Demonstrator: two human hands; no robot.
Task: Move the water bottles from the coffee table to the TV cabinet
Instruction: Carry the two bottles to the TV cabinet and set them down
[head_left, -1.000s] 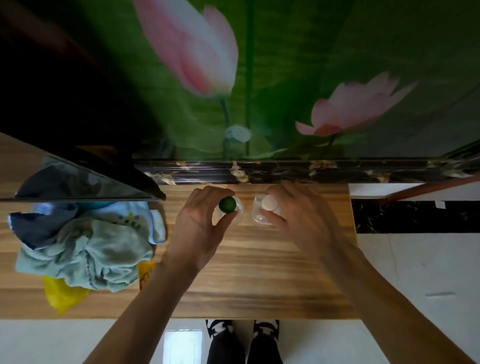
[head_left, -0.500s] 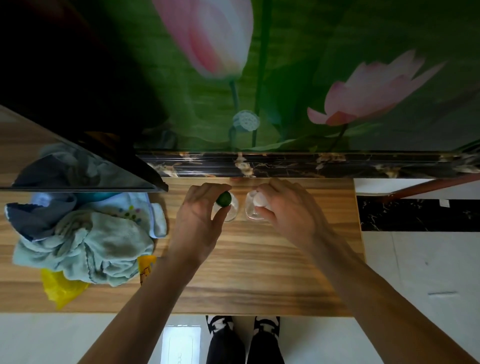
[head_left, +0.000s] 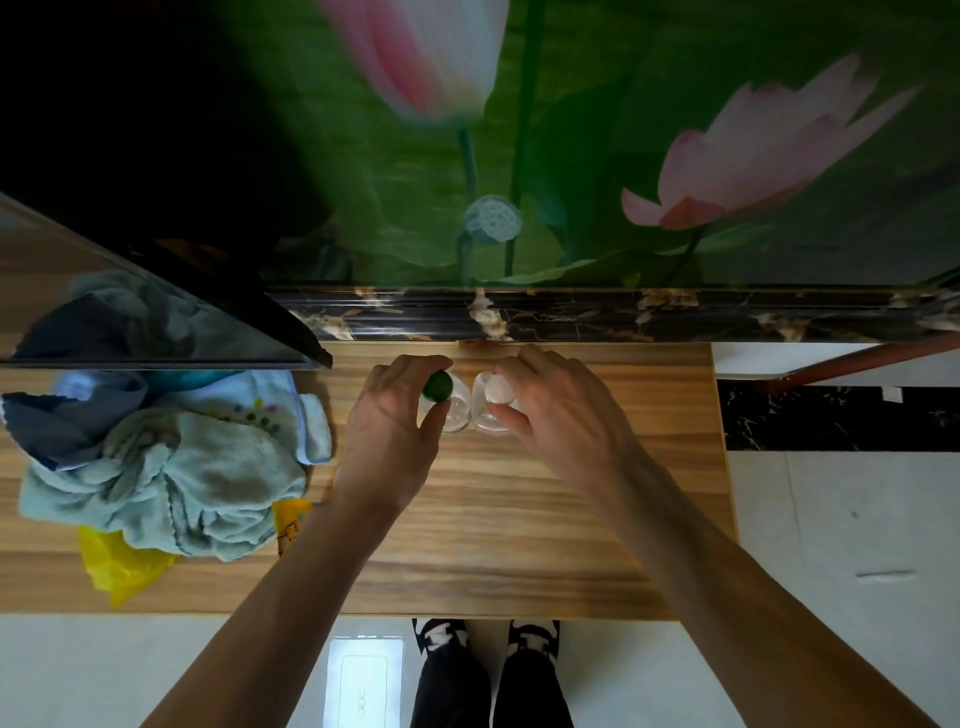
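Two clear water bottles stand upright side by side on the wooden TV cabinet (head_left: 519, 519), near its back edge, seen from straight above. The left one has a green cap (head_left: 438, 386), and my left hand (head_left: 395, 431) wraps around it with thumb and fingers at the cap. The right bottle has a white cap (head_left: 500, 388), and my right hand (head_left: 556, 415) grips it from the right side. Both bottle bodies are mostly hidden by my fingers.
A pile of towels and cloths (head_left: 166, 457) lies on the cabinet's left part, over a yellow bag (head_left: 119, 566). The black TV (head_left: 156, 291) stands at the back left. A dark marble ledge (head_left: 597, 312) runs behind the cabinet. White floor tiles lie to the right.
Both hands with the bottles have shifted slightly toward the back of the cabinet, and the two bottles stand closer together. The grips are unchanged.
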